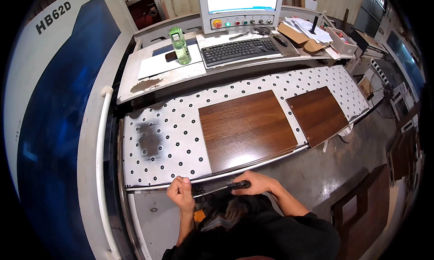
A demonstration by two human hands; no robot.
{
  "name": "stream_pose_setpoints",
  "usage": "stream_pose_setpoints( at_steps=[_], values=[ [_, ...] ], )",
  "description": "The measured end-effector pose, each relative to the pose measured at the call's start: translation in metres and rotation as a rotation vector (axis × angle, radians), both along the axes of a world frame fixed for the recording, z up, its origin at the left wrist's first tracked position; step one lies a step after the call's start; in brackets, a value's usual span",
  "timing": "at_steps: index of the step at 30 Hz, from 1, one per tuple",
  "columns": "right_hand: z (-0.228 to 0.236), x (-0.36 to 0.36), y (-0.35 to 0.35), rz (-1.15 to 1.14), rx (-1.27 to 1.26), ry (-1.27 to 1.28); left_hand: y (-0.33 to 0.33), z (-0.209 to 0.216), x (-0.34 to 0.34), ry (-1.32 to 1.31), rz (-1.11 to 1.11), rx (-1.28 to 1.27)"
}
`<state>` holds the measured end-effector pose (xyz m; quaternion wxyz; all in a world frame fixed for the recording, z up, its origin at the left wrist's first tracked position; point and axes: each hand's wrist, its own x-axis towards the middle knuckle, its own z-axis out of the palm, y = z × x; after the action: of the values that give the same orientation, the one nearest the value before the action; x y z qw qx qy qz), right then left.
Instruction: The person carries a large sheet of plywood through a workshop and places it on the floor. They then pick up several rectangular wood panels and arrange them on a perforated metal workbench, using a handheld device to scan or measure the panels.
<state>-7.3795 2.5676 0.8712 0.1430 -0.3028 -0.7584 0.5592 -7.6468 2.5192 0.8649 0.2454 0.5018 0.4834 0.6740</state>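
My right hand (254,183) is closed around the black handle of a tool with a thin metal shaft (212,191). The shaft points left toward my left hand (181,193), which is closed with its thumb up, close to the shaft's end. What sits inside my left fingers, if anything, is hidden. Both hands are at the near edge of a white machine table (176,144) dotted with black studs. A large brown wood-grain panel (246,128) lies on it just beyond my hands. A smaller brown panel (316,115) lies to its right, overhanging the near edge slightly.
Behind the table, a shelf holds a green bottle (181,47), a keyboard (239,51), a mouse (280,41) and papers in a cardboard box (312,36). A monitor (242,0) stands above control buttons. A white rail (102,169) runs at left; dark panels (366,214) lean at right.
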Motion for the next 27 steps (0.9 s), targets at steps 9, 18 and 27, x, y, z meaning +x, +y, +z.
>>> stream_pose_setpoints(
  at_steps=[9,18,27],
  values=[
    [-0.021,-0.020,-0.013,-0.237,0.365,0.214,0.014,0.010,-0.005,0.025,0.012,0.044],
    [-0.002,-0.008,-0.007,0.007,-0.068,0.029,0.014,0.008,-0.009,-0.073,0.104,0.047],
    [-0.022,0.019,0.012,0.238,-0.246,-0.362,-0.001,0.021,0.007,0.337,-0.426,-0.488]
  ],
)
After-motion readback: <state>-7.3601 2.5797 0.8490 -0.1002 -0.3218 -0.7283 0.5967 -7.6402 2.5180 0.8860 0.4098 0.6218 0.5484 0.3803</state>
